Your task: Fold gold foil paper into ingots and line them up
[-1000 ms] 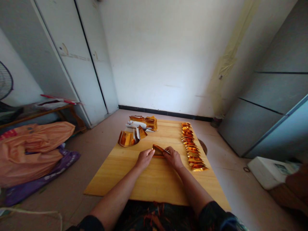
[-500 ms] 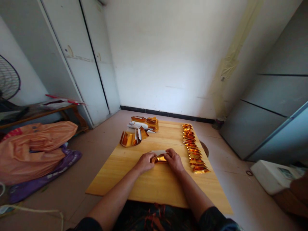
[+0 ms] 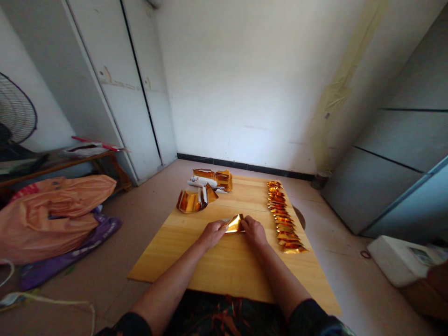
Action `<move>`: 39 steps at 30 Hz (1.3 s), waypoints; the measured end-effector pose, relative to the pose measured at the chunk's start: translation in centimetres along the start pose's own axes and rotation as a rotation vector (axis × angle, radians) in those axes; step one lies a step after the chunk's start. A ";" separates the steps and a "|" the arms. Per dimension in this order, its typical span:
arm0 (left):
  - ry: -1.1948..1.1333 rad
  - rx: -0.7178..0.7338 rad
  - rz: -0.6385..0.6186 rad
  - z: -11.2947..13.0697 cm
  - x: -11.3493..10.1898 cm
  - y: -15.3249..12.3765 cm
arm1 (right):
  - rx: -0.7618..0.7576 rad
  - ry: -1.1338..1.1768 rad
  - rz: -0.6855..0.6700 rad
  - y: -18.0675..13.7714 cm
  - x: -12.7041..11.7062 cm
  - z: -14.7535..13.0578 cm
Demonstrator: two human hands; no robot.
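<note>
The left hand (image 3: 212,232) and the right hand (image 3: 255,231) lie close together on the wooden surface (image 3: 210,266), a little past its middle. Each has its fingers pinched narrow on one side of a gold foil sheet (image 3: 235,224). The sheet stands between them, one corner raised in a small peak and its lower edge on the wood.

The fold would likely go best with the lower edge held flat against the wood. The raised corner can then be brought over squarely and creased with the fingertips from the middle outward. Foil this thin probably wrinkles or tears if it is tugged.

To the right, near the right hand, a row of folded gold pieces (image 3: 284,219) runs overlapping from near to far. At the far left of the surface sit a curled gold bundle (image 3: 191,201) and, beyond it, a stack of gold and white sheets (image 3: 213,179).

The surface is low over a tiled floor. Left of it lie an orange bag (image 3: 56,210) on a purple bag (image 3: 70,252), with a fan (image 3: 17,114) and pale cupboard doors (image 3: 115,88) behind. A white box (image 3: 399,259) rests on the floor at the right.
</note>
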State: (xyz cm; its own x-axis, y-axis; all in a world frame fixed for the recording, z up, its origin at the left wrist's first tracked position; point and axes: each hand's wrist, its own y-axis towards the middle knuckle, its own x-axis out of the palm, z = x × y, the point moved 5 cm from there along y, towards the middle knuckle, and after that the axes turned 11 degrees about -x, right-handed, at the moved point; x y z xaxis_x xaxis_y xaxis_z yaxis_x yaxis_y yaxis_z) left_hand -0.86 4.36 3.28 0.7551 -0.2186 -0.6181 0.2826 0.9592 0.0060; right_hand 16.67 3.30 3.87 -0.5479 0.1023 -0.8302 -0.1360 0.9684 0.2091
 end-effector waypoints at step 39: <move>0.471 -0.062 0.232 1.7 1.1 0.1 | -0.024 -0.537 0.019 0.5 2.4 -1.7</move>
State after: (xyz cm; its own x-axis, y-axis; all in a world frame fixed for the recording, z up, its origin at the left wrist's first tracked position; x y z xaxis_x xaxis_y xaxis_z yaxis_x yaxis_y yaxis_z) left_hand 1.00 3.87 3.92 0.4424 0.0916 -0.8921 0.0934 0.9847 0.1474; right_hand 13.85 3.66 2.88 -0.0523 0.2276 -0.9723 -0.1524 0.9604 0.2330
